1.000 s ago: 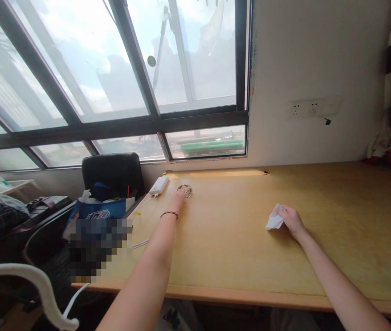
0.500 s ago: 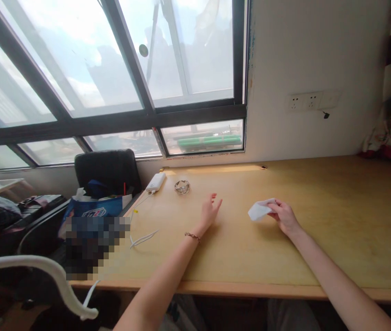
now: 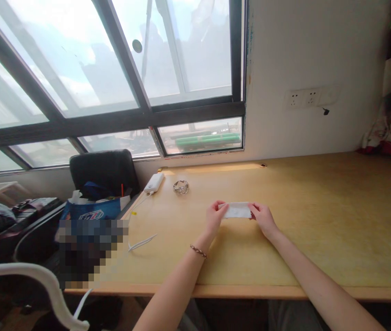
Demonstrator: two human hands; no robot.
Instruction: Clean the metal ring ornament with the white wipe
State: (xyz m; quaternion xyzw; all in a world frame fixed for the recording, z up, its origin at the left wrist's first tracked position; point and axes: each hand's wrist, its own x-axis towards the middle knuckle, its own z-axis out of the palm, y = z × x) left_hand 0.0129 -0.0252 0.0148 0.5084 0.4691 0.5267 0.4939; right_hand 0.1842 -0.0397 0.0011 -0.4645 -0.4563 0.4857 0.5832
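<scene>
A folded white tissue [image 3: 237, 210] is stretched between my two hands, a little above the wooden table [image 3: 319, 220]. Its left end is pinched by my left hand [image 3: 214, 218], thumb on top. My right hand [image 3: 263, 220] grips the other end between thumb and fingers. A braided bracelet [image 3: 198, 251] circles my left wrist. Farther back and to the left, a silvery crown-shaped ring of metal [image 3: 180, 187] rests on the tabletop, apart from both hands.
Beside the table's left edge lies a white power bank [image 3: 154, 183] with a cable [image 3: 142, 242] running from it. A black chair [image 3: 104, 172] holding a blue bag [image 3: 92, 211] stands at the left. A white curved tube [image 3: 26, 269] crosses the lower left corner.
My left hand, empty and open before, has taken hold of the tissue's left end. My right hand has moved left with the tissue, which is now held straight between both hands.
</scene>
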